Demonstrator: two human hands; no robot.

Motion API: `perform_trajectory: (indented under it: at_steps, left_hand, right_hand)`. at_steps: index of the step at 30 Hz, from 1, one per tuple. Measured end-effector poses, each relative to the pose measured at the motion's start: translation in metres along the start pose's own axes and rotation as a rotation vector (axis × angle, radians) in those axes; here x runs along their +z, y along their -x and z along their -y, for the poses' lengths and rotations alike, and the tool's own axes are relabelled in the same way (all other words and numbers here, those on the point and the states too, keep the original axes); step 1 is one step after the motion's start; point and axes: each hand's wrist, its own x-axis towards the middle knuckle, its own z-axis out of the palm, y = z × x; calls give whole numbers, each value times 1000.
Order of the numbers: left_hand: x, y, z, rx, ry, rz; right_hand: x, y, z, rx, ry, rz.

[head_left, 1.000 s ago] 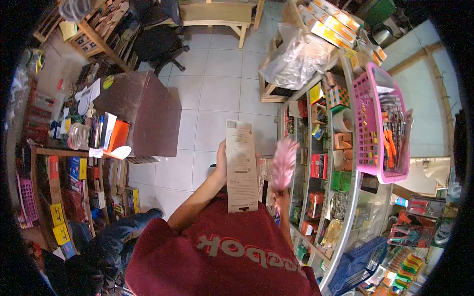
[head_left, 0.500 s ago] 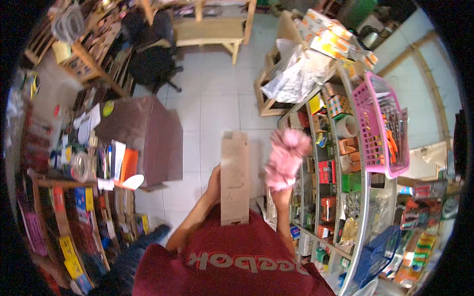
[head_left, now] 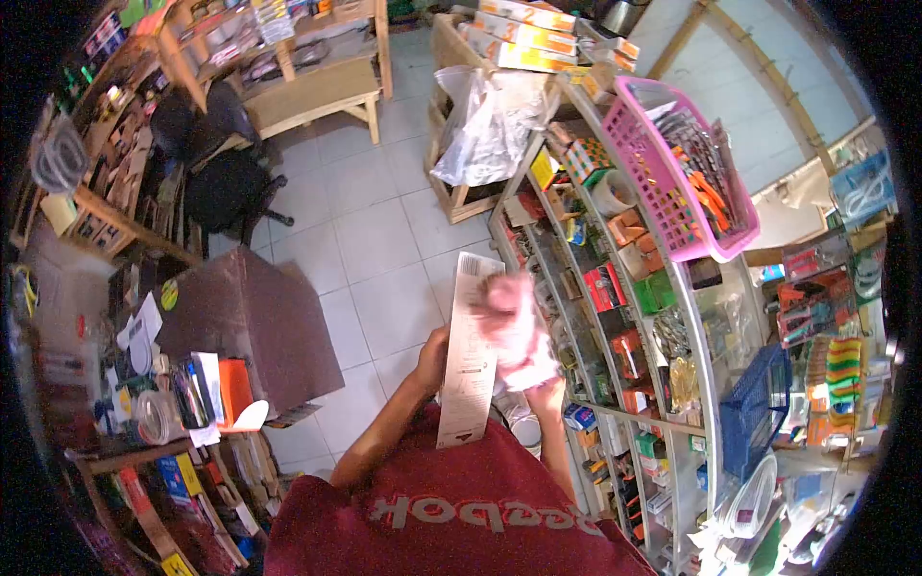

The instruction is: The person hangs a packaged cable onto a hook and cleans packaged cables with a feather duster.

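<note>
My left hand (head_left: 435,362) is closed around the left edge of a long, narrow cardboard box (head_left: 466,394), held upright in front of my chest. The side facing me is pale, with small print and a barcode near the top. In my right hand (head_left: 546,396) is a bunched pink cloth (head_left: 526,338), blurred by motion. It overlaps the right side of the box; whether it presses on the surface I cannot tell. Most of my right fingers are hidden by the cloth.
On my right is a glass display case (head_left: 663,331) with small boxed goods, topped by a pink basket (head_left: 663,187) of tools. A blue basket (head_left: 754,413) stands near it. To the left are a brown cabinet (head_left: 254,326) and a black office chair (head_left: 230,192). A wooden bench (head_left: 312,94) stands ahead.
The cloth has moved left, from beside the box to over its right edge. The box has tilted slightly and turned, showing a printed side. My view has swung right.
</note>
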Motion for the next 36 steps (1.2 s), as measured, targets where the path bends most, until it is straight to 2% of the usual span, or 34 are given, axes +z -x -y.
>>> perform_trajectory:
  at_steps: [1, 2, 4, 5, 6, 7, 8, 9, 10, 11, 12, 13, 14, 15, 16, 17, 20, 23, 24, 28, 31, 32, 36]
  left_hand:
    - [5, -2, 4, -2, 32, 21]
    - [17, -1, 2, -1, 23, -12]
    - [26, -6, 8, -53, 12, 5]
    - [32, -9, 13, -88, 2, 24]
    - [19, -15, 24, -18, -36, 214]
    - [25, -17, 27, -11, -65, 239]
    - [33, -19, 28, -5, -93, 268]
    - [44, -24, 29, 2, -121, 296]
    - [61, -27, 25, -121, -164, 243]
    - [77, -33, 28, -123, -143, 224]
    - [92, -37, 35, -121, -120, 201]
    - [106, -40, 44, -115, -96, 171]
    - [112, -44, 53, -182, -94, 154]
    - [115, -49, 63, -255, -122, 243]
    - [113, -56, 74, -326, -145, 328]
    - [110, -65, 87, -394, -168, 412]
    - [124, -77, 138, -514, -119, 429]
    - [158, -83, 159, -689, -64, 543]
    - [171, -88, 164, -731, -44, 575]
    - [218, -123, 188, -784, 96, 653]
    - [240, -151, 195, -771, 257, 687]
    - [249, -158, 194, -768, 309, 705]
    - [275, -177, 179, -762, 412, 781]
  right_hand:
    - [-4, 2, 2, -112, -153, -111]
    - [2, 8, -11, 45, -721, -168]
    - [19, 23, -68, 237, -1771, -50]
    - [26, 35, -91, 239, -1911, -9]
    - [28, 47, -110, 166, -1783, -13]
    - [0, 44, -88, -10, -819, -98]
    - [-29, 41, -58, -96, 159, -142]
    - [-48, 41, -35, 61, 103, -257]
    - [-48, 46, -55, 55, 85, -275]
    - [-48, 49, -72, 44, 70, -290]
    - [-84, 38, -27, -6, -126, -458]
    - [-70, 40, -59, 47, -280, -609]
    - [-71, 46, -69, 109, -403, -628]
    - [-77, 53, -79, 164, -532, -640]
    - [-88, 66, -92, 393, -369, -404]
    - [-98, 69, -90, 402, -369, -458]
    - [-140, 72, -74, 400, -378, -635]
    - [-152, 83, -100, 402, -512, -688]
    - [-154, 83, -104, 406, -671, -756]
    - [-159, 100, -148, 421, -622, -725]
    - [-185, 103, -143, 530, -575, -754]
    - [-203, 96, -124, 491, -538, -875]
    - [-200, 109, -160, 381, -535, -676]
